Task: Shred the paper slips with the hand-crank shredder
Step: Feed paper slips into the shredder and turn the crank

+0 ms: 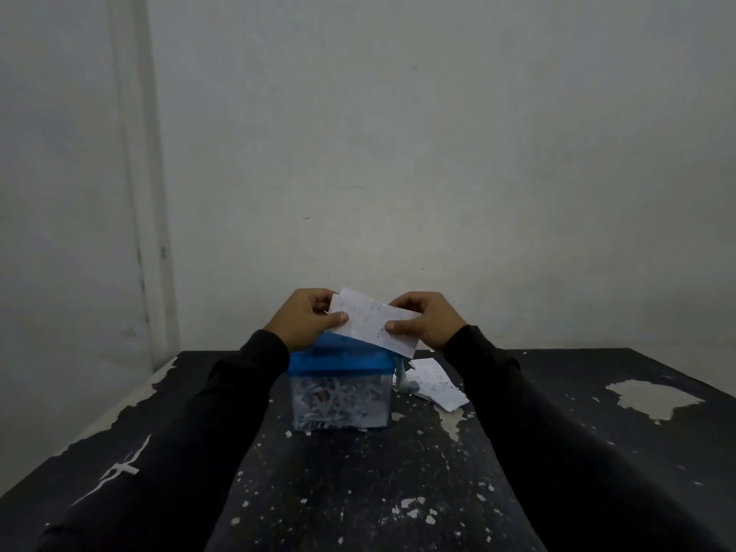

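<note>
You hold one paper slip (pixel 374 321) between your two hands, just above the blue lid (pixel 338 358) of the shredder (pixel 339 386). Your left hand (pixel 304 318) pinches its left end, thumb on the near face and fingers curled behind. Your right hand (pixel 424 318) pinches the right end in the same way. The slip is tilted, its right lower corner hanging down past the right edge of the lid.

This slip looks very light and thin, so it will bend and fold easily if you push it. I think it is best to keep hold near the two ends, as now, and keep it a little stretched, so that the lower edge stays straight when it meets the slot. The slot itself is hidden behind your left hand and the paper.

The clear bin (pixel 340 404) under the lid is already quite full of shreds, so feeding may become harder. The shredder seems light plastic and may slide on the counter (pixel 557 452) when you crank; one hand should press it down. The crank is on its right side, partly hidden. More slips (pixel 436 382) lie on the counter just beside the shredder, at the right.
</note>
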